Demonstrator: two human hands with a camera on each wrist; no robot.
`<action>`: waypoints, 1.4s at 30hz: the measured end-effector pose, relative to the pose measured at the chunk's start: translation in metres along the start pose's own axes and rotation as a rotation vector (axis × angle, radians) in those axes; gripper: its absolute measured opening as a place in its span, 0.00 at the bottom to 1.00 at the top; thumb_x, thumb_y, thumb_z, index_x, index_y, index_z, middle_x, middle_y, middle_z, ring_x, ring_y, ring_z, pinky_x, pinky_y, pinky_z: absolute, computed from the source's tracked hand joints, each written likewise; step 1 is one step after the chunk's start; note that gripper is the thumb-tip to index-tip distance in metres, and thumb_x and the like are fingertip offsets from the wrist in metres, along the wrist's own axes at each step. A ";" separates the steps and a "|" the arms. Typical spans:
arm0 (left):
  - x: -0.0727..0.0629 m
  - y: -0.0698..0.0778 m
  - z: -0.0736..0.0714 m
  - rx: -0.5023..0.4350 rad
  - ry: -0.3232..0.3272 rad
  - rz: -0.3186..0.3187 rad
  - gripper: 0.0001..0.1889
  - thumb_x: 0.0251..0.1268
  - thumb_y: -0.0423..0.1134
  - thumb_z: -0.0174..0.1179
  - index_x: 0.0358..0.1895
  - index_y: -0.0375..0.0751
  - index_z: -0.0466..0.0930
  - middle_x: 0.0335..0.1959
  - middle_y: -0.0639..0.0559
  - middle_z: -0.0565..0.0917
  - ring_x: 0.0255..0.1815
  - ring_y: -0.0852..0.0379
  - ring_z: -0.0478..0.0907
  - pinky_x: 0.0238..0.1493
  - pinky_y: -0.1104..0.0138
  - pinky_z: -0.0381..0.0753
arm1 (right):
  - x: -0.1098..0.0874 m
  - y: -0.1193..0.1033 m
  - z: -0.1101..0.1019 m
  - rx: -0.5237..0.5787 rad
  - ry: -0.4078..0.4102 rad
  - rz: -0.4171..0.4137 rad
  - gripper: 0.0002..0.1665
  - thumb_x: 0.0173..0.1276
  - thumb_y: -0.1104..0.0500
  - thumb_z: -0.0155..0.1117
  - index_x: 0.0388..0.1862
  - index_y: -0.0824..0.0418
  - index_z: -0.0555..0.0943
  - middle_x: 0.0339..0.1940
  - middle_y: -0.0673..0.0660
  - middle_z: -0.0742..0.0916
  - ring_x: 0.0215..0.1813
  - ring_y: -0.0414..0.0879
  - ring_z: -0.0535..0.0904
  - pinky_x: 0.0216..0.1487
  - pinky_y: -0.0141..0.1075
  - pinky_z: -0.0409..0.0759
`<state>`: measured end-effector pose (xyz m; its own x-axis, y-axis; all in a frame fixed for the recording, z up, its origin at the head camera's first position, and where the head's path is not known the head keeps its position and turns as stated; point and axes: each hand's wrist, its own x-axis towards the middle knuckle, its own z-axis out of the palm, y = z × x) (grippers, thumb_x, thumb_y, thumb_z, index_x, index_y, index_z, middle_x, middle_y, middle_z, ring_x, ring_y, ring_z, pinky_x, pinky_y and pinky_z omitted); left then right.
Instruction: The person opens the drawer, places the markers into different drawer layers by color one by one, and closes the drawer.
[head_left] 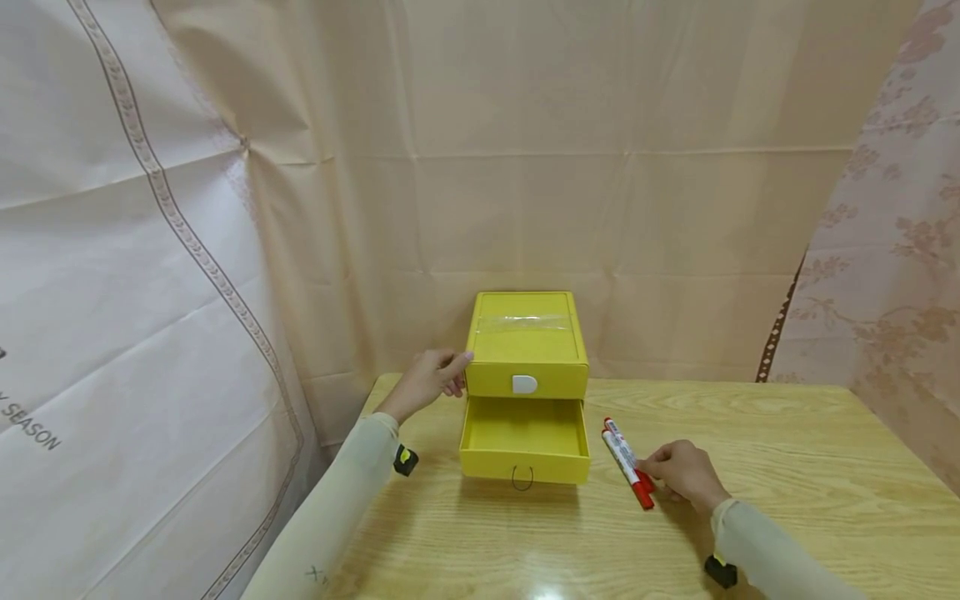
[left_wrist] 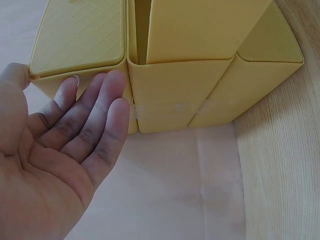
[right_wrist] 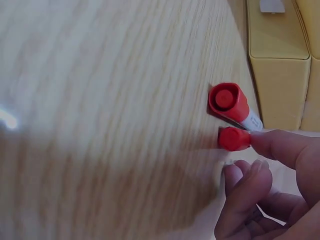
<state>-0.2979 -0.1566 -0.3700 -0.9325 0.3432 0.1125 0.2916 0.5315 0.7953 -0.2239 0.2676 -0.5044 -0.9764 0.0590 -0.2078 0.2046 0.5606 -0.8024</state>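
Note:
A yellow drawer box (head_left: 528, 337) stands on the table, its upper drawer (head_left: 487, 381) closed and the drawer below (head_left: 525, 468) pulled out. My left hand (head_left: 427, 382) rests at the box's upper left edge, its thumb at the corner and its other fingers loosely bent along the side. Two red-and-white markers (head_left: 627, 467) lie side by side to the right of the box. Beside them is my right hand (head_left: 686, 475); its index finger touches the red end of the nearer marker (right_wrist: 234, 139). The thumb is apart from that marker, and the other fingers bend loosely.
Clear tape (head_left: 525, 322) crosses the box top. A white tab (head_left: 524, 384) sits on the upper drawer front, and a thin wire loop (head_left: 522, 477) hangs on the pulled-out one. Beige cloth (head_left: 517, 150) hangs behind the wooden table (head_left: 765, 433), with patterned cloth at both sides.

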 end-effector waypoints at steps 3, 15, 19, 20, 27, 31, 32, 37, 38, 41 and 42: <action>0.001 0.000 0.000 -0.002 -0.002 -0.003 0.27 0.79 0.62 0.51 0.35 0.40 0.82 0.33 0.45 0.86 0.38 0.36 0.86 0.37 0.61 0.85 | -0.001 -0.003 -0.001 -0.038 -0.004 -0.026 0.12 0.69 0.57 0.73 0.36 0.67 0.87 0.17 0.53 0.79 0.15 0.40 0.66 0.18 0.32 0.67; 0.000 0.001 0.000 0.029 0.006 0.006 0.28 0.79 0.62 0.50 0.33 0.40 0.83 0.31 0.47 0.86 0.31 0.49 0.86 0.36 0.62 0.86 | -0.002 -0.005 -0.002 -0.266 0.004 -0.099 0.09 0.65 0.59 0.75 0.28 0.62 0.87 0.19 0.52 0.82 0.18 0.42 0.73 0.20 0.33 0.73; 0.000 0.001 0.000 0.017 0.004 0.002 0.29 0.79 0.62 0.50 0.33 0.40 0.83 0.31 0.46 0.86 0.33 0.46 0.86 0.36 0.62 0.86 | -0.003 -0.006 -0.004 -0.311 0.010 -0.115 0.09 0.64 0.58 0.76 0.27 0.60 0.87 0.18 0.51 0.82 0.17 0.42 0.74 0.19 0.34 0.71; 0.000 0.000 0.000 0.015 0.004 0.001 0.29 0.79 0.63 0.50 0.33 0.39 0.83 0.31 0.46 0.86 0.33 0.46 0.86 0.36 0.62 0.85 | -0.003 -0.006 -0.005 -0.316 0.009 -0.121 0.09 0.63 0.58 0.76 0.27 0.60 0.87 0.18 0.51 0.82 0.17 0.42 0.74 0.19 0.34 0.71; 0.000 0.000 0.000 0.020 0.006 0.002 0.29 0.79 0.62 0.50 0.33 0.39 0.83 0.31 0.46 0.86 0.34 0.43 0.87 0.35 0.62 0.86 | -0.003 -0.006 -0.007 -0.284 -0.007 -0.122 0.07 0.64 0.61 0.74 0.28 0.62 0.87 0.17 0.53 0.82 0.17 0.42 0.74 0.20 0.34 0.73; 0.001 0.000 0.000 0.017 0.008 0.001 0.29 0.79 0.62 0.51 0.33 0.40 0.83 0.31 0.46 0.86 0.34 0.44 0.86 0.35 0.62 0.85 | -0.003 -0.004 -0.009 -0.251 -0.009 -0.118 0.06 0.65 0.62 0.73 0.29 0.63 0.87 0.17 0.53 0.81 0.17 0.42 0.74 0.20 0.34 0.74; 0.000 0.000 0.000 0.016 0.008 0.001 0.29 0.79 0.63 0.51 0.33 0.39 0.83 0.31 0.46 0.86 0.34 0.44 0.86 0.36 0.62 0.85 | -0.003 -0.003 -0.009 -0.245 -0.009 -0.112 0.06 0.65 0.62 0.73 0.30 0.64 0.87 0.17 0.53 0.81 0.18 0.42 0.74 0.20 0.34 0.74; 0.001 -0.001 0.000 0.014 0.003 0.001 0.29 0.78 0.63 0.50 0.34 0.40 0.82 0.32 0.45 0.86 0.35 0.42 0.86 0.36 0.62 0.85 | -0.003 -0.002 -0.011 -0.229 -0.003 -0.086 0.07 0.65 0.61 0.73 0.31 0.64 0.88 0.19 0.53 0.82 0.20 0.43 0.74 0.21 0.35 0.74; 0.001 -0.001 0.000 0.014 0.003 0.001 0.29 0.78 0.63 0.50 0.34 0.40 0.82 0.32 0.45 0.86 0.35 0.43 0.86 0.36 0.62 0.85 | -0.003 -0.002 -0.012 -0.226 -0.003 -0.085 0.07 0.65 0.60 0.73 0.31 0.64 0.88 0.20 0.53 0.82 0.20 0.43 0.74 0.22 0.35 0.74; 0.001 -0.001 0.000 0.012 0.005 0.001 0.29 0.78 0.64 0.50 0.34 0.40 0.82 0.33 0.44 0.86 0.33 0.46 0.86 0.36 0.61 0.85 | -0.003 -0.003 -0.014 -0.213 0.002 -0.086 0.07 0.66 0.60 0.72 0.33 0.65 0.88 0.22 0.54 0.83 0.22 0.45 0.75 0.23 0.37 0.76; 0.001 -0.001 0.000 0.011 0.006 0.002 0.29 0.78 0.64 0.50 0.34 0.40 0.82 0.33 0.44 0.86 0.33 0.47 0.86 0.36 0.61 0.85 | -0.003 -0.004 -0.015 -0.208 0.002 -0.088 0.08 0.66 0.60 0.72 0.34 0.65 0.88 0.22 0.53 0.83 0.23 0.45 0.76 0.23 0.37 0.76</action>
<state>-0.2990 -0.1569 -0.3709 -0.9332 0.3397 0.1171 0.2954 0.5395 0.7885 -0.2230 0.2778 -0.4925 -0.9900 0.0042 -0.1411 0.1006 0.7219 -0.6846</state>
